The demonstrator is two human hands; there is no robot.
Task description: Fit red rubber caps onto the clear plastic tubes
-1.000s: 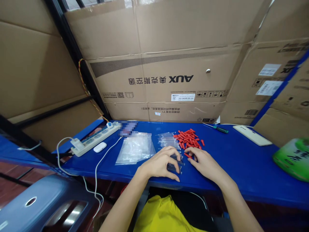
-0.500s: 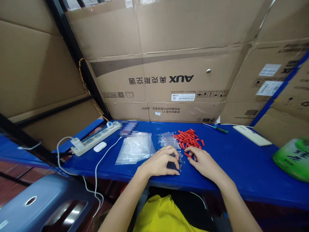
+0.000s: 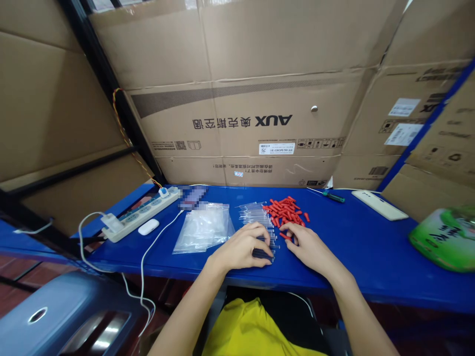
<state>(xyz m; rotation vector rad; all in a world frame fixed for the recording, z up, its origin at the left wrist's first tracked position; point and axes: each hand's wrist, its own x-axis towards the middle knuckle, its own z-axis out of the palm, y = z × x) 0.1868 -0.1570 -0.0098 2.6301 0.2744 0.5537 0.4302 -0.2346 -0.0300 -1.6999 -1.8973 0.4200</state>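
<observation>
A row of clear thin glass tubes (image 3: 253,212), like dropper pipettes, lies side by side on the blue table. My left hand (image 3: 245,247) is curved over the near part of the row, thumb and fingers apart. Its fingertips reach the tube ends, and its palm hides some of the tubes. To the right of the row is a heap of red rubber bulbs (image 3: 285,210). My right hand (image 3: 306,244) is just in front of that heap, with one red rubber bulb (image 3: 285,236) at its thumb and fingers, pointing toward the tubes.
Clear plastic bags (image 3: 204,230) lie left of the tubes. Farther left are a white earphone case (image 3: 148,227), a power strip (image 3: 141,215) and cables. A screwdriver (image 3: 334,197), a pale phone (image 3: 378,205) and a green package (image 3: 445,240) sit to the right. Cardboard (image 3: 237,59) walls the back.
The whole view has shifted slightly, so things appear a little farther left. Both hands keep nearly the same pose beside the tubes and the bulbs.
</observation>
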